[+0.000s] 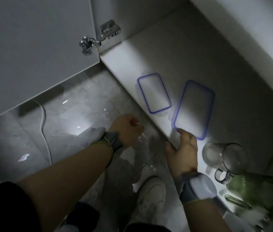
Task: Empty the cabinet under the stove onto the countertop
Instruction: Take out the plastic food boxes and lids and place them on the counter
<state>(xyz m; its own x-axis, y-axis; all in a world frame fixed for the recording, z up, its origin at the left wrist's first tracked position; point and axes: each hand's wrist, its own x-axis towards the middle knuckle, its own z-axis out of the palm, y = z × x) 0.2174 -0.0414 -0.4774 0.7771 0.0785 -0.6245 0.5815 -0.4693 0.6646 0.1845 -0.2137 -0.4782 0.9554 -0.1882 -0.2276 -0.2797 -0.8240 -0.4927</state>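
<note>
Head view: you look down over grey floor tiles (75, 114) into the open cabinet's white shelf (120, 64). At its front edge lies the larger blue-rimmed container (194, 109), long axis running back into the cabinet. Your right hand (182, 151) touches its near corner, fingers (181, 132) relaxed. Whether your left hand (125, 129) holds anything, I cannot tell.

I count | blue-rimmed containers: 2, smaller container (154, 92) and larger container (194, 109) | clear glass jug (224, 158): 1 | green ribbed jug (256, 190): 1 | my hands: 2, left hand (127, 129), right hand (182, 151) | hinge (99, 39): 1 | cable (45, 131): 1
</note>
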